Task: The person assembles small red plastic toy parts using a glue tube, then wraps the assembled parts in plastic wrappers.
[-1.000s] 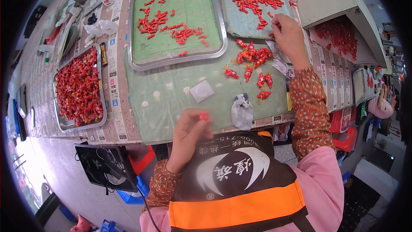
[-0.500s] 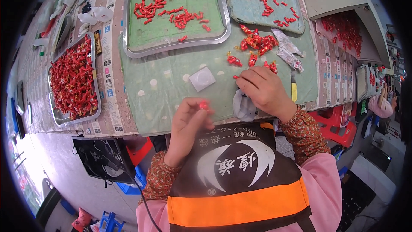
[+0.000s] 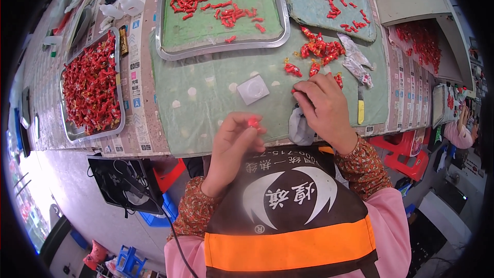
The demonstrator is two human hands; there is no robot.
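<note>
Since a second ago, the right hand (image 3: 324,108) has been brought back from the blue tray (image 3: 309,10) to just above the grey cloth (image 3: 300,127). At its fingertips a small red piece (image 3: 294,91) appears to be pinched, mostly hidden. By the left hand (image 3: 237,134), a red lump (image 3: 253,121) is gripped between thumb and curled fingers, near the front edge of the green cloth (image 3: 195,118); its outline is blurred. Both pieces are judged light and smooth, perhaps slippery; whether they are stiff or soft cannot be told. They would best be held gently around the middle, since any thin ends might be bent or broken.
</note>
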